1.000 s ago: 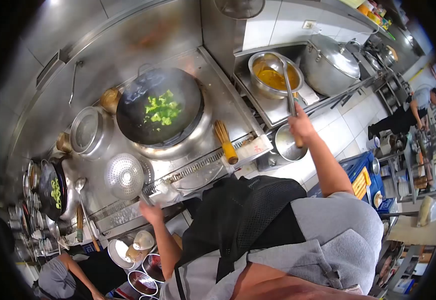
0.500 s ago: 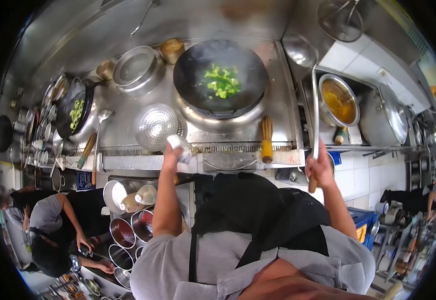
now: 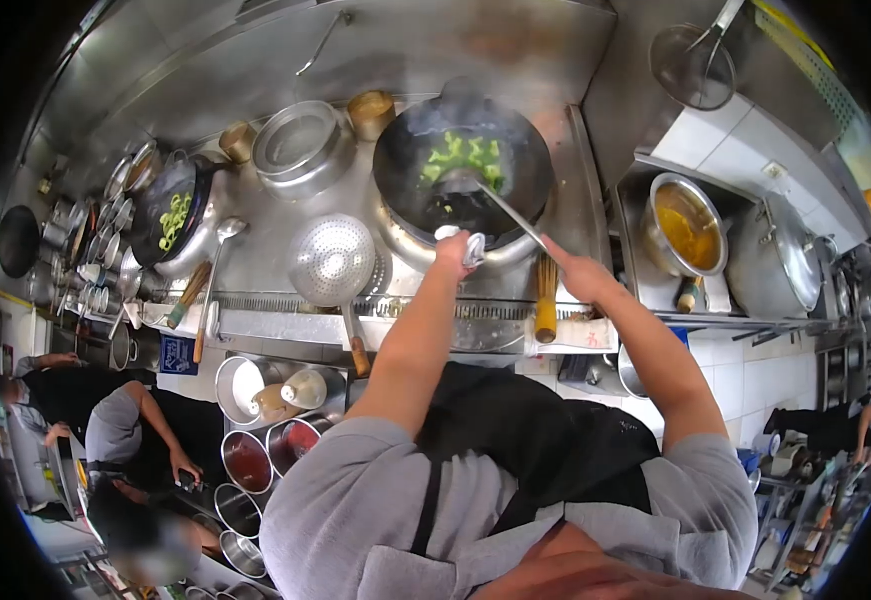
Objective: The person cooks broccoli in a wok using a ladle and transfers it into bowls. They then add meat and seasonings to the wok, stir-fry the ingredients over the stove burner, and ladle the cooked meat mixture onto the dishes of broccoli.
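Observation:
A black wok sits on the stove ring, with chopped green vegetables at its far side. My left hand is closed on a folded white cloth at the wok's near rim. Whether the fingers also grip the rim beneath the cloth is hidden. In my right hand is a long-handled ladle, slanting down to the left. Its bowl lies inside the wok, against the near side of the vegetables. Some steam blurs the wok's far edge.
Left of the wok, a perforated skimmer rests by stacked metal pots. A bamboo brush lies near my right forearm. Farther right are a bowl of orange-brown liquid and a lidded pot. Co-workers are at lower left.
My left hand has moved with the cloth from the stove's front edge to the wok rim. My right hand has swung the ladle left, bringing its bowl into the wok.

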`<state>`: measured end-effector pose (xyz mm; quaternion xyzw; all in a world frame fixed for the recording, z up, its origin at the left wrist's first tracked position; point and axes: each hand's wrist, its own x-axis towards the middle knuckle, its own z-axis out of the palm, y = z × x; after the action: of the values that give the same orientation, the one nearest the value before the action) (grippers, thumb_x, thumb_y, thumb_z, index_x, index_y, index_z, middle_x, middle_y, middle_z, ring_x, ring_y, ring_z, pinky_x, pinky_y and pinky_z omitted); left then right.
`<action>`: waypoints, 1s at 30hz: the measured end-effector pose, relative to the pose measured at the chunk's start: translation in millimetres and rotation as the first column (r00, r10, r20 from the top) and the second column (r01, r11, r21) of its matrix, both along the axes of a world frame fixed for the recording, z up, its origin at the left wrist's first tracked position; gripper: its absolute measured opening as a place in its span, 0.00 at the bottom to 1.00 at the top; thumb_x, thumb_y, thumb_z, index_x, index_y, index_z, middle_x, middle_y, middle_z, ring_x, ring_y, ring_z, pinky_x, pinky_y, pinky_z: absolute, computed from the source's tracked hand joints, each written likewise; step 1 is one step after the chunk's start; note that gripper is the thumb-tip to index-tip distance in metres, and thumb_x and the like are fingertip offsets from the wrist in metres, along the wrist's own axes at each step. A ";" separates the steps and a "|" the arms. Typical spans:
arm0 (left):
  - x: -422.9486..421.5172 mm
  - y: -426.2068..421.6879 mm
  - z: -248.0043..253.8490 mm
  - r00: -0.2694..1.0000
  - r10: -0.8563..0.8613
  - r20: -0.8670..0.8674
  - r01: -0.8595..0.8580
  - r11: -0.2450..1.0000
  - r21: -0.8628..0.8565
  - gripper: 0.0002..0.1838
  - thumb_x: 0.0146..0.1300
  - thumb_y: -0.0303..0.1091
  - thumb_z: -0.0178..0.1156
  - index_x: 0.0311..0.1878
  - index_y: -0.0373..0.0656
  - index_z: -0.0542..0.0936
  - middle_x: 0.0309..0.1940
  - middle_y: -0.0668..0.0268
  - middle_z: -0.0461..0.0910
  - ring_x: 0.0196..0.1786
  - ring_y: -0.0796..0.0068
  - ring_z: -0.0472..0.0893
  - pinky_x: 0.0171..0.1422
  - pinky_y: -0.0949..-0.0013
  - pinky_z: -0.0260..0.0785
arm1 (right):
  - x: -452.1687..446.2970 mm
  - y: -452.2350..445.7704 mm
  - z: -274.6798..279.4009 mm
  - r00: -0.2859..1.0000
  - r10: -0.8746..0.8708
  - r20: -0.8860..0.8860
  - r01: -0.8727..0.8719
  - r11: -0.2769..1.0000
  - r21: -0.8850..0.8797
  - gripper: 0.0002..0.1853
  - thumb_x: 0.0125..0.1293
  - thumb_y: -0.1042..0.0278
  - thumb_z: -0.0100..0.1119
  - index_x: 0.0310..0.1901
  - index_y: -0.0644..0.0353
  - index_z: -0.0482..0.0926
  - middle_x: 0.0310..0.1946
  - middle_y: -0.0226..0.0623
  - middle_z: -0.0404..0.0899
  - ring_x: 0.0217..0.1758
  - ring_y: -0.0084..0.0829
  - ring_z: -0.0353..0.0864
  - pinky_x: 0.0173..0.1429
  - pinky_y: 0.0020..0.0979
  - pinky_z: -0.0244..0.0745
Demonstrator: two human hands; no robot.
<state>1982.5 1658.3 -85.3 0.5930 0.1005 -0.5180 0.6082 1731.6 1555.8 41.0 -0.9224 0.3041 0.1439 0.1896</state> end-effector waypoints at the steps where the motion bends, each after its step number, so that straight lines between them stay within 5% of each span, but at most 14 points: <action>1: -15.3 20.4 29.8 0.999 0.042 -0.006 -0.042 0.998 -0.039 0.10 0.69 0.43 0.57 0.48 0.50 0.77 0.39 0.65 0.81 0.41 0.66 0.82 0.44 0.53 0.76 | 4.1 5.0 2.5 1.000 -0.008 0.008 0.008 1.000 0.000 0.46 0.63 0.76 0.50 0.78 0.30 0.41 0.42 0.58 0.82 0.45 0.57 0.82 0.50 0.51 0.76; 6: -78.8 133.8 -18.1 0.989 0.094 -0.110 -0.119 0.963 -0.244 0.11 0.72 0.39 0.54 0.50 0.45 0.77 0.39 0.64 0.81 0.42 0.62 0.83 0.47 0.50 0.77 | -19.9 42.5 65.1 0.999 0.003 -0.037 -0.006 0.998 -0.064 0.46 0.62 0.77 0.50 0.78 0.30 0.43 0.40 0.59 0.81 0.43 0.55 0.83 0.45 0.51 0.75; 8: -88.9 135.2 71.9 0.977 0.178 -0.113 -0.199 0.957 -0.212 0.10 0.70 0.37 0.55 0.47 0.42 0.77 0.37 0.63 0.82 0.39 0.63 0.83 0.41 0.54 0.77 | -57.7 51.9 79.4 1.000 -0.018 0.017 0.017 0.996 0.085 0.45 0.64 0.75 0.51 0.78 0.31 0.44 0.41 0.59 0.81 0.43 0.52 0.84 0.43 0.50 0.76; 9: -89.9 137.6 102.0 0.960 0.252 -0.126 -0.270 0.949 -0.163 0.09 0.69 0.35 0.57 0.44 0.40 0.78 0.35 0.61 0.82 0.35 0.63 0.83 0.34 0.58 0.78 | -73.7 57.3 103.7 0.992 -0.123 0.038 0.104 0.940 0.324 0.45 0.64 0.73 0.52 0.78 0.30 0.44 0.43 0.59 0.81 0.43 0.51 0.84 0.44 0.49 0.76; 10: -64.7 124.7 85.4 0.963 0.204 -0.178 -0.242 0.942 -0.231 0.10 0.68 0.37 0.56 0.44 0.41 0.78 0.35 0.61 0.82 0.35 0.64 0.83 0.32 0.57 0.76 | -87.4 61.7 120.1 0.972 -0.232 0.023 0.182 0.817 0.547 0.44 0.65 0.72 0.52 0.78 0.29 0.44 0.44 0.60 0.81 0.44 0.51 0.84 0.45 0.48 0.76; 14: -13.3 52.7 66.0 1.000 0.021 -0.022 -0.023 0.992 -0.122 0.12 0.68 0.44 0.54 0.47 0.48 0.78 0.39 0.63 0.81 0.38 0.65 0.81 0.39 0.53 0.72 | -105.8 32.9 97.7 0.967 -0.228 -0.113 0.250 0.768 0.590 0.44 0.65 0.70 0.53 0.78 0.27 0.45 0.46 0.60 0.80 0.43 0.49 0.84 0.46 0.48 0.77; 16: -14.3 44.4 34.2 0.999 0.034 0.011 -0.033 0.993 -0.115 0.14 0.68 0.46 0.54 0.47 0.47 0.78 0.37 0.64 0.82 0.37 0.65 0.81 0.39 0.53 0.72 | -105.3 2.4 26.8 0.980 0.112 0.166 -0.125 0.990 0.069 0.45 0.64 0.72 0.52 0.78 0.27 0.45 0.42 0.59 0.81 0.38 0.50 0.84 0.45 0.49 0.77; 19: -37.8 79.6 -16.9 0.997 0.059 -0.041 -0.070 0.922 -0.382 0.13 0.67 0.40 0.58 0.49 0.41 0.75 0.34 0.63 0.82 0.35 0.66 0.83 0.34 0.56 0.75 | -67.5 6.9 22.1 0.997 -0.066 -0.048 0.059 0.990 -0.131 0.46 0.62 0.75 0.51 0.78 0.28 0.44 0.38 0.58 0.82 0.38 0.52 0.84 0.46 0.50 0.77; 22: -77.8 136.6 -17.0 0.995 0.074 -0.063 -0.084 0.980 -0.181 0.13 0.65 0.28 0.61 0.50 0.37 0.74 0.40 0.60 0.81 0.40 0.63 0.84 0.39 0.55 0.79 | -73.4 21.4 45.2 0.996 -0.092 -0.011 0.089 0.980 -0.180 0.47 0.61 0.76 0.49 0.78 0.27 0.42 0.36 0.57 0.82 0.38 0.54 0.83 0.48 0.51 0.76; 24: -99.9 150.7 36.0 0.998 0.064 -0.023 -0.065 0.995 -0.077 0.08 0.70 0.38 0.55 0.48 0.47 0.76 0.39 0.65 0.82 0.39 0.65 0.83 0.41 0.52 0.77 | -102.0 16.5 60.8 0.996 -0.074 0.044 0.080 0.986 -0.146 0.45 0.62 0.76 0.50 0.78 0.30 0.46 0.36 0.54 0.83 0.37 0.51 0.84 0.46 0.50 0.77; 26: -77.5 124.9 52.2 0.987 0.131 -0.089 -0.147 0.970 -0.195 0.10 0.73 0.42 0.51 0.46 0.50 0.77 0.36 0.68 0.82 0.36 0.68 0.82 0.37 0.55 0.73 | -128.3 9.5 78.2 0.971 -0.013 0.238 -0.028 0.985 0.171 0.44 0.61 0.77 0.51 0.78 0.34 0.50 0.40 0.51 0.84 0.36 0.47 0.85 0.45 0.46 0.77; 27: -55.6 110.1 63.5 0.989 0.090 -0.116 -0.115 0.968 -0.222 0.10 0.72 0.41 0.52 0.45 0.46 0.77 0.35 0.66 0.82 0.37 0.66 0.82 0.37 0.56 0.75 | -132.9 13.7 95.1 0.971 -0.101 0.217 0.014 0.929 0.369 0.44 0.61 0.78 0.52 0.77 0.36 0.52 0.42 0.49 0.84 0.36 0.45 0.86 0.46 0.44 0.77; 28: -31.8 90.2 74.3 0.990 0.042 -0.134 -0.076 0.963 -0.260 0.10 0.71 0.39 0.54 0.44 0.43 0.77 0.35 0.63 0.82 0.37 0.65 0.83 0.37 0.58 0.76 | -118.0 19.2 123.1 0.952 -0.302 -0.058 0.277 0.759 0.589 0.44 0.60 0.80 0.54 0.77 0.38 0.55 0.41 0.46 0.85 0.38 0.45 0.86 0.49 0.40 0.77; 30: -12.9 54.8 65.1 0.998 -0.034 -0.056 0.025 0.988 -0.154 0.11 0.70 0.42 0.54 0.41 0.44 0.77 0.32 0.64 0.82 0.31 0.65 0.82 0.32 0.56 0.74 | -101.9 6.8 74.4 0.987 -0.087 0.132 0.033 0.929 0.368 0.44 0.62 0.74 0.54 0.77 0.33 0.51 0.40 0.49 0.84 0.42 0.49 0.84 0.51 0.43 0.76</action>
<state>1969.6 1713.1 -20.2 0.5303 0.0695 -0.5504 0.6411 1629.7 1562.6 115.5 -0.8694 0.2857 0.1242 0.3835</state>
